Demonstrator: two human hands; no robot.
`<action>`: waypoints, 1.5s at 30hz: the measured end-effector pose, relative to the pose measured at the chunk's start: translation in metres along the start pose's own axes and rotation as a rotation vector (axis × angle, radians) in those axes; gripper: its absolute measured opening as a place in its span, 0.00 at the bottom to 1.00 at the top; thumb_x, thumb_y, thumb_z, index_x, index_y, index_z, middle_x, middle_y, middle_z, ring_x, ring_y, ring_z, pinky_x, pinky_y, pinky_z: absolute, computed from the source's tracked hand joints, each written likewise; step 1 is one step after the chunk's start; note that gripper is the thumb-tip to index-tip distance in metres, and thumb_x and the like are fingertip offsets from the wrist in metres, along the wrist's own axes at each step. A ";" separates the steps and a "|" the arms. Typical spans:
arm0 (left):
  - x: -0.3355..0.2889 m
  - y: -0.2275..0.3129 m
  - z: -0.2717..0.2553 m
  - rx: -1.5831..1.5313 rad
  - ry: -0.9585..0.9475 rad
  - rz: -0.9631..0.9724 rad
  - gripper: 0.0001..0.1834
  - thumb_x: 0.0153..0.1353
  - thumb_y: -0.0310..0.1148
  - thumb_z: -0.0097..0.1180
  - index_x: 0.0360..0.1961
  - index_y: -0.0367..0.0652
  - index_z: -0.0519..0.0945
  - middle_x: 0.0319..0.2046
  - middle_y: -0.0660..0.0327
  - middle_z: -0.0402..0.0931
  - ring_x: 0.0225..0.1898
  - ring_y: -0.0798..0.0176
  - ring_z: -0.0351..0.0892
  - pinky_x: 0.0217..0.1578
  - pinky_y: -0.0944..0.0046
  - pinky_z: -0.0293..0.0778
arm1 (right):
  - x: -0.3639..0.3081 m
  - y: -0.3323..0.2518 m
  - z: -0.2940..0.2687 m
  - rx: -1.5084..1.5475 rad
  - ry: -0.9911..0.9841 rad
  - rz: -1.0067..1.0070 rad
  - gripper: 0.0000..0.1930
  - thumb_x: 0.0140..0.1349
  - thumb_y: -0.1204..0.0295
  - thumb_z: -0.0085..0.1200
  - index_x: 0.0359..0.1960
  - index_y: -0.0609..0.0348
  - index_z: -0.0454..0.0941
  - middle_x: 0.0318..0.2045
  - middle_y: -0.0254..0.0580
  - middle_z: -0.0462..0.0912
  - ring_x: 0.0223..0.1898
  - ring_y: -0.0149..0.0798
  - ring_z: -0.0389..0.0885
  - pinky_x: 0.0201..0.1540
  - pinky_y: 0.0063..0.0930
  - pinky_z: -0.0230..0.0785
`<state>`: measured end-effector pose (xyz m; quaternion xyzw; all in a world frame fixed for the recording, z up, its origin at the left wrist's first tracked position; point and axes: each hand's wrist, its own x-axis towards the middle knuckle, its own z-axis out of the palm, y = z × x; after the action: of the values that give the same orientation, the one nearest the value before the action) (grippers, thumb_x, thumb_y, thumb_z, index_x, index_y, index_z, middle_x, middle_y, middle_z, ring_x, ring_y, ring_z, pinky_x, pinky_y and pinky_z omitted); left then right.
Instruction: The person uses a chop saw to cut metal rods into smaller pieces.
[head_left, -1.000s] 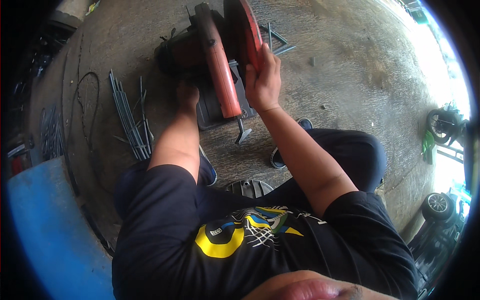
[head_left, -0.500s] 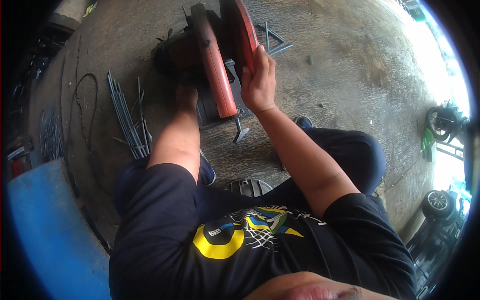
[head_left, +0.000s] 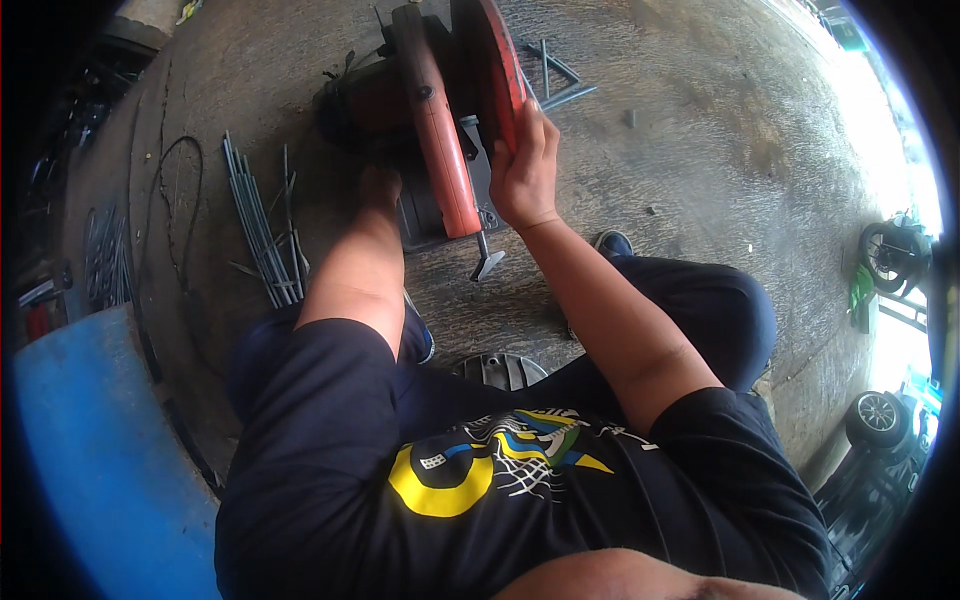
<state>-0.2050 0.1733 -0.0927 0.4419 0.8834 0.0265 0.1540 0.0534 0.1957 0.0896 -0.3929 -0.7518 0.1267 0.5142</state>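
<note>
Only the view shifts; the saw (head_left: 425, 95) looks heavy, best held by its handle (head_left: 452, 190); right hand (head_left: 527, 178) grips guard (head_left: 505, 80), left hand (head_left: 380, 188) unclear.

Arrangement on the floor (head_left: 720, 150), sides as the person's own. Before the person: a cut-off saw (head_left: 450, 170), base plate (head_left: 424, 222) lowest, blade guard (head_left: 508, 85) right of its arm. Left hand (head_left: 380, 188) beside the plate's left edge; right hand (head_left: 527, 172) on the guard's near edge. Left of the saw: rods (head_left: 256, 220), then a cable (head_left: 202, 165). Right, beyond the guard: short bars (head_left: 568, 97). Between the legs: a metal piece (head_left: 503, 371). Floor's right edge: two wheels (head_left: 876, 412).
</note>
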 end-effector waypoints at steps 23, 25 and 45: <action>0.052 -0.048 0.047 -0.030 0.181 0.334 0.18 0.59 0.32 0.45 0.48 0.40 0.78 0.51 0.50 0.74 0.53 0.51 0.73 0.56 0.57 0.68 | -0.019 -0.002 0.006 0.031 -0.032 0.012 0.36 0.55 0.83 0.48 0.65 0.65 0.45 0.52 0.65 0.63 0.51 0.61 0.64 0.56 0.48 0.58; 0.049 -0.042 0.046 0.106 0.224 0.416 0.18 0.59 0.32 0.45 0.48 0.39 0.78 0.51 0.50 0.74 0.53 0.51 0.73 0.56 0.57 0.67 | -0.021 0.002 0.005 0.020 -0.029 0.003 0.37 0.55 0.83 0.48 0.66 0.65 0.45 0.52 0.65 0.63 0.51 0.61 0.64 0.56 0.48 0.58; -0.018 0.018 -0.009 0.376 -0.143 0.304 0.14 0.61 0.34 0.45 0.38 0.47 0.84 0.44 0.52 0.79 0.48 0.51 0.78 0.50 0.51 0.74 | -0.034 0.013 -0.001 -0.055 -0.053 -0.015 0.39 0.52 0.83 0.50 0.66 0.66 0.43 0.50 0.67 0.63 0.49 0.63 0.64 0.52 0.51 0.63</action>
<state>-0.1834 0.1713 -0.0761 0.5912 0.7830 -0.1468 0.1257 0.0656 0.1795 0.0600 -0.3977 -0.7713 0.1125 0.4840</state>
